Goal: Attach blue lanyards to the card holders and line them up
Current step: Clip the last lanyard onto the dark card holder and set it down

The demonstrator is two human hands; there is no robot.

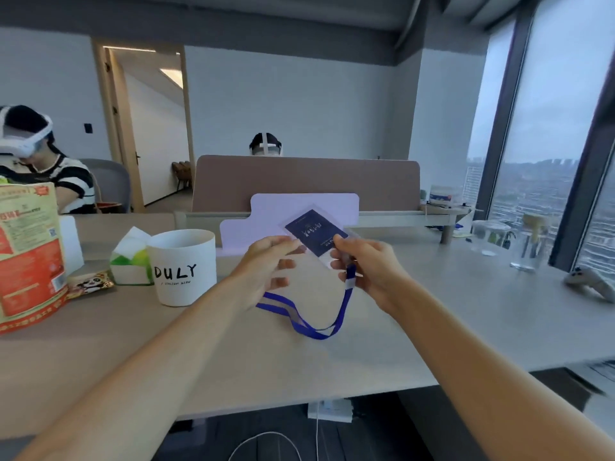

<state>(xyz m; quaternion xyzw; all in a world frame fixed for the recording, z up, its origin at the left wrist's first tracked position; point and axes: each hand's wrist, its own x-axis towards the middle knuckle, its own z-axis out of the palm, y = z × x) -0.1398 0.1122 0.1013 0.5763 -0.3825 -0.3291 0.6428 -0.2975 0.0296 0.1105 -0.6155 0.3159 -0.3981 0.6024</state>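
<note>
Flooding in as soft grey daylight from the windows [545, 154] on the right, leaving only faint shadows. Smearing with motion blur around the hands [266, 261] and everything beyond. Bending at the edges, wide-angle.

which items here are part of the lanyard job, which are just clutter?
Job:
- card holder, pinched by left hand and right hand
- blue lanyard, hanging from the holder end by the right hand

Clutter:
- white cup
- tissue box
- red bag
- snack packet
- glass jars
- white folder
</note>
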